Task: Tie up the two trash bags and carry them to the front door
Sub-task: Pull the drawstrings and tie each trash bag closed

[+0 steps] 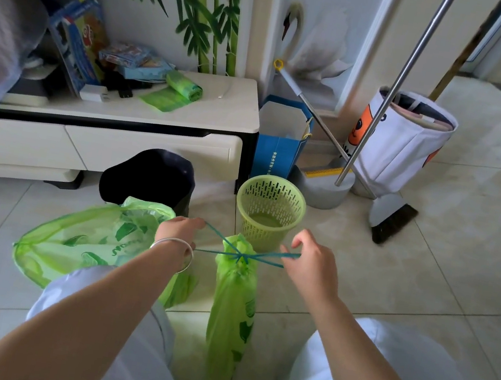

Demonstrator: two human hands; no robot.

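A slim green trash bag (231, 311) stands on the floor between my knees, its neck gathered by a blue drawstring (240, 255) crossed in a knot. My left hand (178, 231) pinches the string's left ends and my right hand (306, 264) pinches the right ends, both pulled taut sideways. A second, fuller green trash bag (76, 244) lies on the tiles to the left, partly behind my left forearm. Its mouth looks drawn in.
A green perforated bin (269, 209) and a dark bin (149, 178) stand just beyond the bags. A low white cabinet (103, 137) fills the left, with a roll of green bags (183, 85) on top. A broom (392, 217), a dustpan and a white fabric basket (405, 138) sit right; tiled floor runs toward a doorway.
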